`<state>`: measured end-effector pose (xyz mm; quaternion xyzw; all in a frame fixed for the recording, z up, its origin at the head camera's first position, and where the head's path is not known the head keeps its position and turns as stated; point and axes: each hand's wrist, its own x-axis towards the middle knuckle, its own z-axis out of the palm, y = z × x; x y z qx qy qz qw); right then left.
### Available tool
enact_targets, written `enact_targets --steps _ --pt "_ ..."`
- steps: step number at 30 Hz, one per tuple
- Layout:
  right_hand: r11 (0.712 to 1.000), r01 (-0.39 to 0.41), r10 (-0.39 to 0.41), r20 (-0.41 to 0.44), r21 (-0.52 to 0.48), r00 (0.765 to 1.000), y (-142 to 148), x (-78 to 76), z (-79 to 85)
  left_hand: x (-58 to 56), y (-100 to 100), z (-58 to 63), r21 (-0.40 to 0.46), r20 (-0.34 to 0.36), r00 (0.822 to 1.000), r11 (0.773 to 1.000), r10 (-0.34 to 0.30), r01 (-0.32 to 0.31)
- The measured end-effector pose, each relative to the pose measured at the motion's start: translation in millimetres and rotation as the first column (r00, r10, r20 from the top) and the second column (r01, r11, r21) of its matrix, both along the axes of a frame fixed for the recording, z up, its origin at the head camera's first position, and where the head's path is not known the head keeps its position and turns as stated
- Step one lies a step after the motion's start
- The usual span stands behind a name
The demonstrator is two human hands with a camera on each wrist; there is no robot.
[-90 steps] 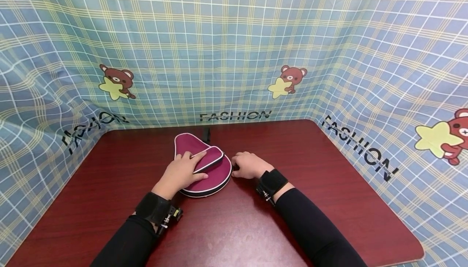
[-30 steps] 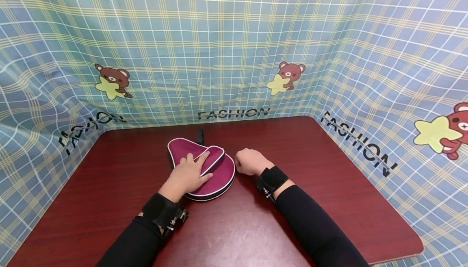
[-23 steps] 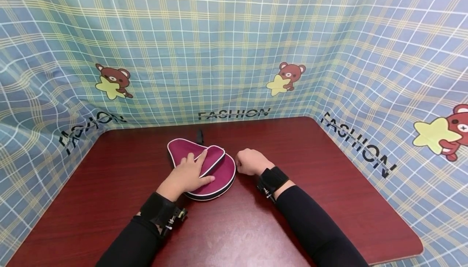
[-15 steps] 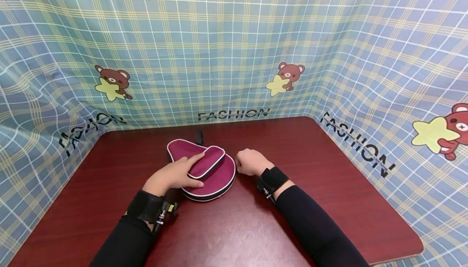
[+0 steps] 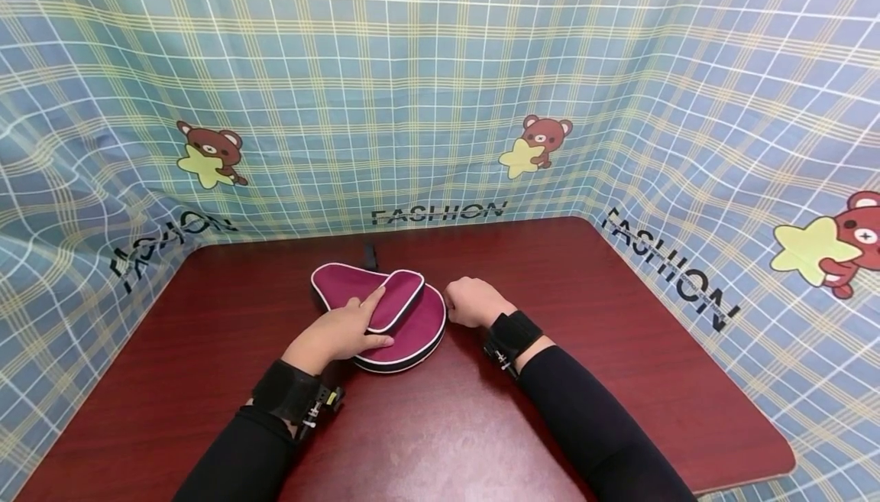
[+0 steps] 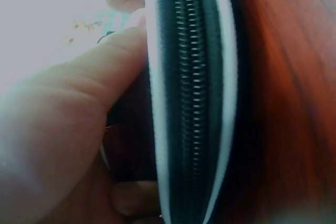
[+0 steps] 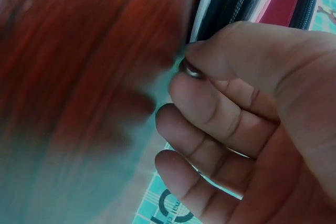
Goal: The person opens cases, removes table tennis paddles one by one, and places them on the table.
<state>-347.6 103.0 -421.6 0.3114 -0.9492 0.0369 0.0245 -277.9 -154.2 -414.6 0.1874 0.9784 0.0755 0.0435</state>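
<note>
A maroon table tennis paddle case (image 5: 422, 330) with white piping lies on the table, its narrow end pointing to the back left. Its raised pocket (image 5: 402, 296) sits on top. My left hand (image 5: 333, 334) holds the case at the pocket, the thumb along the pocket's lower end and the index finger across its upper side. In the left wrist view, the black zipper (image 6: 189, 72) runs along the case's side. My right hand (image 5: 474, 303) is at the case's right edge. Its thumb and index finger pinch a small metal zipper pull (image 7: 192, 70), seen in the right wrist view.
The case lies on a dark red wooden table (image 5: 550, 280) with rounded corners. A short black strap (image 5: 371, 256) sticks out behind the case. Plaid cloth (image 5: 440, 105) with bears and lettering encloses the back and sides.
The case has turned slightly, its narrow end swinging left and toward me. My left hand has gone from splayed flat over the pocket to gripping beside it. My right hand stays at the right edge.
</note>
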Motion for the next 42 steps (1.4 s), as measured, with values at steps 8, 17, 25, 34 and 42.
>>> enact_targets --steps 8,17,25,34,42 --pt "0.999 0.037 -0.037 -0.004 0.028 0.999 0.6 2.4 -2.7 0.3 8.3 -5.9 -0.034 -0.037 0.999 0.999 0.036 -0.037" --pt "0.998 0.061 -0.061 0.014 0.018 0.998 1.4 5.3 -2.9 -5.5 -5.9 -7.3 -0.002 -0.146 0.989 1.000 0.014 -0.014" --pt "0.998 0.056 -0.056 -0.004 0.019 0.998 1.3 2.8 -1.5 -10.2 -27.1 -7.0 0.057 -0.097 0.993 0.995 -0.071 0.077" --pt "0.999 0.033 -0.033 -0.002 0.003 0.999 1.9 1.2 2.1 -11.0 -18.0 -6.9 0.015 -0.141 0.990 1.000 0.003 -0.001" --pt "1.000 0.013 -0.013 -0.001 0.010 1.000 1.8 1.4 2.3 -10.8 -10.6 -12.1 -0.046 -0.166 0.984 0.997 0.058 -0.067"
